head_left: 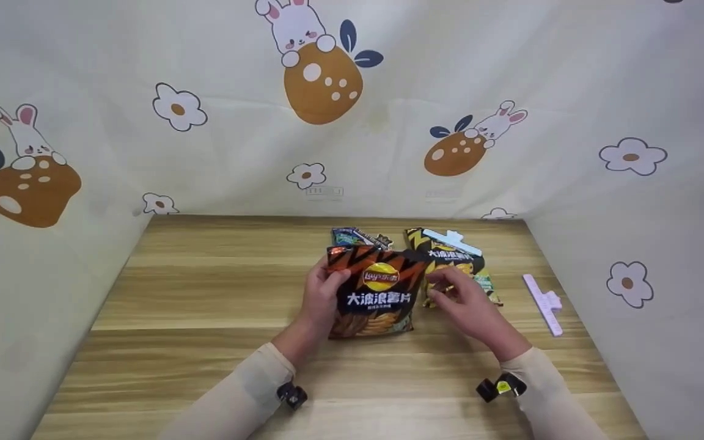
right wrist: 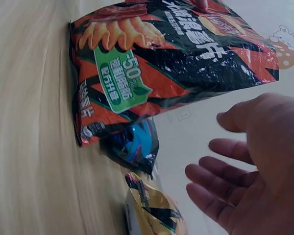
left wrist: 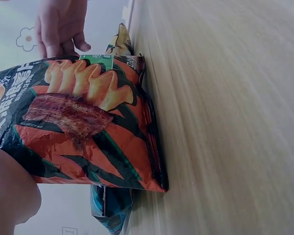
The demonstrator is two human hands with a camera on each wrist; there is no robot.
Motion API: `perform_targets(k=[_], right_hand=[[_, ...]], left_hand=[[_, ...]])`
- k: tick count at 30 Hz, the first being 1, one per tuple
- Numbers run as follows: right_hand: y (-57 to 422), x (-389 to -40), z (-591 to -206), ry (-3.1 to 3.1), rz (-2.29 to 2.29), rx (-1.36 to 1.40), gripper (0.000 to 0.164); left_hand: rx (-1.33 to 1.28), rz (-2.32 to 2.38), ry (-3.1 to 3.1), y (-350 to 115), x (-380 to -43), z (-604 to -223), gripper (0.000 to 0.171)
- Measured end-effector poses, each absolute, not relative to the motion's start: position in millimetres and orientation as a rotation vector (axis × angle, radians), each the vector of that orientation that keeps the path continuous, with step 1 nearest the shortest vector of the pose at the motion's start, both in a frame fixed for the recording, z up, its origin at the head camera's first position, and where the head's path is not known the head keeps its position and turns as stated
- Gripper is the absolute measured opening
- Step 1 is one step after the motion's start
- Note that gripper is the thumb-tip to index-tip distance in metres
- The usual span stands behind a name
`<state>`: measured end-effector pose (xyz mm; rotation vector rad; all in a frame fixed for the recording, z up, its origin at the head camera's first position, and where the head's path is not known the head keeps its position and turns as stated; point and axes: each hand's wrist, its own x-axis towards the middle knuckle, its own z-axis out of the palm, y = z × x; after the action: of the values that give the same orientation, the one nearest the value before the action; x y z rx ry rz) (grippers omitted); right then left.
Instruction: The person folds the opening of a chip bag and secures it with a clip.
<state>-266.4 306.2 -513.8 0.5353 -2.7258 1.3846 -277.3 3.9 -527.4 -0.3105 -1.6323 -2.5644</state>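
Note:
Upright above the wooden table, a red-and-black bag of potato chips [head_left: 379, 287] faces me with its printed front. My left hand [head_left: 318, 299] grips it along the left edge, thumb on the front. In the left wrist view the bag's [left wrist: 83, 117] bottom edge is at or just above the table. My right hand [head_left: 468, 308] is just off the bag's right side and holds nothing; the right wrist view has its fingers [right wrist: 220, 181] loosely spread, apart from the bag. Behind it lies a yellow-and-black chip bag [head_left: 447, 253] with a pale blue sealing clip [head_left: 453, 241] across its top.
A blue chip bag [head_left: 344, 236] lies at the back, mostly hidden by the held bag. A pinkish-purple sealing clip [head_left: 543, 305] rests on the table [head_left: 205, 305] at the right. Printed cloth walls [head_left: 230, 159] enclose the table at the back and both sides.

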Motion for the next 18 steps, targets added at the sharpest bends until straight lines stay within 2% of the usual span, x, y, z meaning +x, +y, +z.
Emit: perform_targets(k=[6, 18], right_hand=[[295, -263, -512, -2.564, 1.715, 0.506, 0.044], [278, -265, -499, -2.310, 1.899, 0.449, 0.030]], left_hand=[[-0.331, -2.582, -1.640, 3, -277, -526, 0.038], [-0.397, -2.607, -1.635, 2, -277, -525, 0.039]])
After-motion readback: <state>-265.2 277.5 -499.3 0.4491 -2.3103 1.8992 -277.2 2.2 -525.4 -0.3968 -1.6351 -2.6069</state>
